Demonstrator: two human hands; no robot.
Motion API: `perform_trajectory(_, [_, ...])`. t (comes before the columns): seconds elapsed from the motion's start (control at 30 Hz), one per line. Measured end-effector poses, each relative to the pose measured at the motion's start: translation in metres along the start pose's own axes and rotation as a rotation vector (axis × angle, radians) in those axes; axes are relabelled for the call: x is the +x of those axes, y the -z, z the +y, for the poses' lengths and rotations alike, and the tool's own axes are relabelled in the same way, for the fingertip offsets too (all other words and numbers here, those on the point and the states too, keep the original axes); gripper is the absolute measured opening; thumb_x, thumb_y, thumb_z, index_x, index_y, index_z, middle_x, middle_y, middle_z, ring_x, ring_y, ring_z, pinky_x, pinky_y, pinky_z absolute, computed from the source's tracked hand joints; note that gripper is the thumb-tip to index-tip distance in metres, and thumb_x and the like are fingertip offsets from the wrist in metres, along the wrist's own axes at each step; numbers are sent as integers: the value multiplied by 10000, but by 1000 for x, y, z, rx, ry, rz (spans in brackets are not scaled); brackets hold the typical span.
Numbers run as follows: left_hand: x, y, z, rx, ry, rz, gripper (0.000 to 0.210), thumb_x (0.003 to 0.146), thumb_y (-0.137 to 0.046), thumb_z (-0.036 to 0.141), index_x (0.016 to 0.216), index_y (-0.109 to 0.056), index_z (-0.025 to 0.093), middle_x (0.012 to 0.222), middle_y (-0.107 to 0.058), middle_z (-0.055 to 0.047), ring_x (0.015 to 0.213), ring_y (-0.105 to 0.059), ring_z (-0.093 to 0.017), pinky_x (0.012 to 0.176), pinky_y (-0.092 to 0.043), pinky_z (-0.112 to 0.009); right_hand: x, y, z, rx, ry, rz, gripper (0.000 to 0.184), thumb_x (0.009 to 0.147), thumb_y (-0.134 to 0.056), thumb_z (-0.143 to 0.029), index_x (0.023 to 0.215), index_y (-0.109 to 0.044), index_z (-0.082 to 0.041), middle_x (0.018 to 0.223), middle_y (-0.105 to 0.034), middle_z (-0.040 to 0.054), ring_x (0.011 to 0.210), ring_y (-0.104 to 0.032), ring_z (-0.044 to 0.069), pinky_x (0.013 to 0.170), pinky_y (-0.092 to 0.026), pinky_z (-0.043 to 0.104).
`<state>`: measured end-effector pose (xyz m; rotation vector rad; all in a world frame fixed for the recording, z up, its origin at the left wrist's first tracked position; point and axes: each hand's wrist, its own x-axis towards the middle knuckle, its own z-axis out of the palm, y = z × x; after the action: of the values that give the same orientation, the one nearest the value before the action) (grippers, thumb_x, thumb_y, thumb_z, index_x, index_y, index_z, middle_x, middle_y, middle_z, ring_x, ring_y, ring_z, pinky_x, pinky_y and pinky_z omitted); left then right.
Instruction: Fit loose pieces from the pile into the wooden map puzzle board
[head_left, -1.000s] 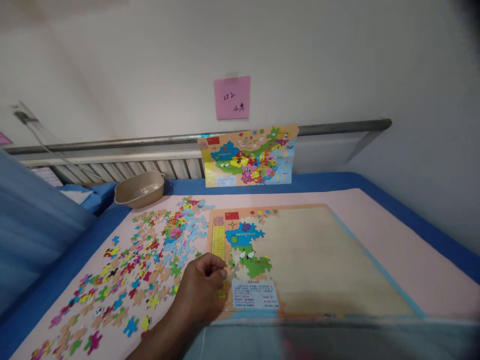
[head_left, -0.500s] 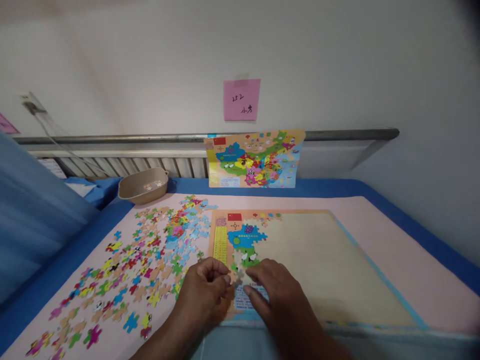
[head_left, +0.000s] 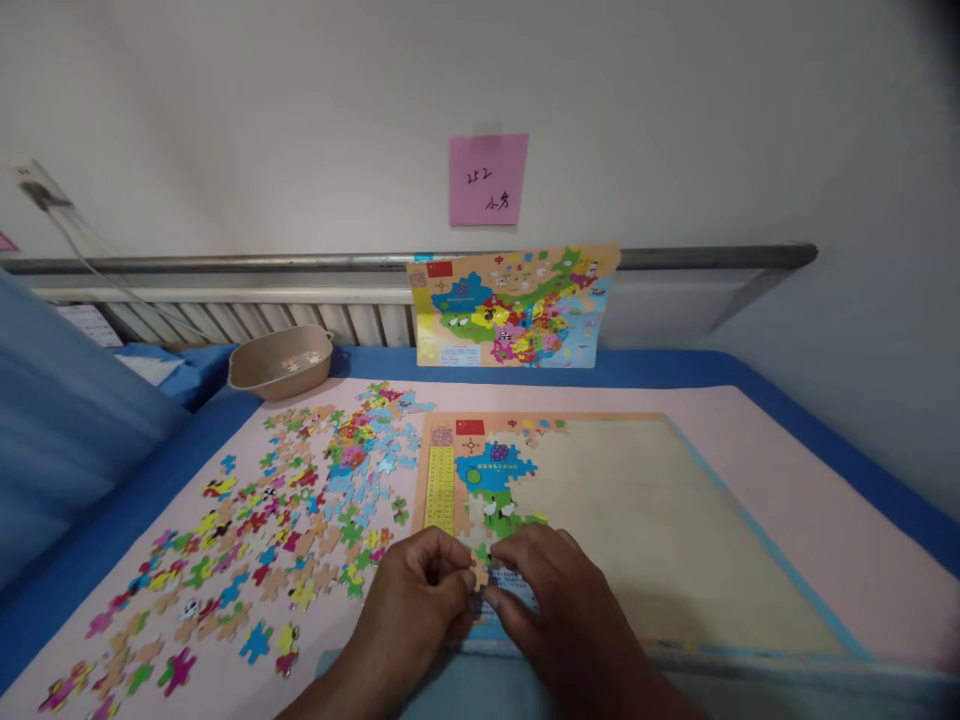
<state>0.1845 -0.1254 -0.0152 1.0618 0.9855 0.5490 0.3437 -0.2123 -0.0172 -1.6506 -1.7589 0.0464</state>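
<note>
A small green-and-peach puzzle piece (head_left: 481, 570) is pinched between the thumb and finger of my left hand (head_left: 424, 590), over the lower left part of the puzzle board (head_left: 637, 530). Close by on the right, my right hand (head_left: 551, 590) has its thumb and forefinger apart, the tips at the piece's right edge; whether they touch it I cannot make out. Joined on the board are a yellow side strip (head_left: 440, 485), a red flag corner (head_left: 470, 427), a blue map section (head_left: 495, 467) and a green one with white animals (head_left: 501, 507). My hands partly cover the printed text block (head_left: 517, 590).
Many loose puzzle pieces (head_left: 262, 540) spread over the pink mat (head_left: 750, 440) on the left. A beige basket (head_left: 281, 365) with a few pieces stands at the back left. Against the wall rail leans a finished map picture (head_left: 517, 310). A blue curtain (head_left: 67, 440) hangs at left.
The piece in my left hand has turned, now showing its green and peach face more plainly. Both hands have shifted slightly, and the camera view has tilted a little.
</note>
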Motion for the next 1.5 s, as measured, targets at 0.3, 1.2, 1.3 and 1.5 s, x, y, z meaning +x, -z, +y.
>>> perform_trajectory(0.3, [-1, 0, 2, 22, 31, -18, 218, 636, -752, 359, 721, -618, 210, 487, -552, 55, 392, -421, -83, 436, -311, -222, 3, 0, -1, 5, 12, -17, 411, 743, -835, 19, 1009, -630, -218, 948, -663, 4, 877, -603, 241, 786, -415, 367])
perform_trajectory(1.2, [-11, 17, 14, 990, -561, -144, 150, 833, -643, 94, 903, -685, 220, 873, -674, -5, 872, -618, -186, 771, -419, -319, -1, 8, 4, 62, -33, -210, 196, 874, -805, -81, 951, -663, -192, 925, -657, 19, 870, -541, 233, 833, -312, 389])
perform_trajectory(1.3, [-10, 17, 13, 1046, -624, -135, 120, 845, -630, 92, 864, -656, 208, 857, -650, -11, 841, -601, -181, 746, -404, -317, -1, 7, 3, 56, -48, -231, 204, 864, -797, -68, 946, -661, -196, 921, -652, 20, 880, -539, 237, 846, -318, 395])
perform_trajectory(1.5, [-10, 16, 12, 1106, -695, -116, 121, 893, -595, 123, 802, -619, 199, 835, -622, -26, 800, -580, -178, 715, -403, -316, 0, 5, 5, 36, -49, -244, 170, 892, -798, -103, 940, -665, -199, 918, -646, 24, 890, -538, 244, 849, -322, 402])
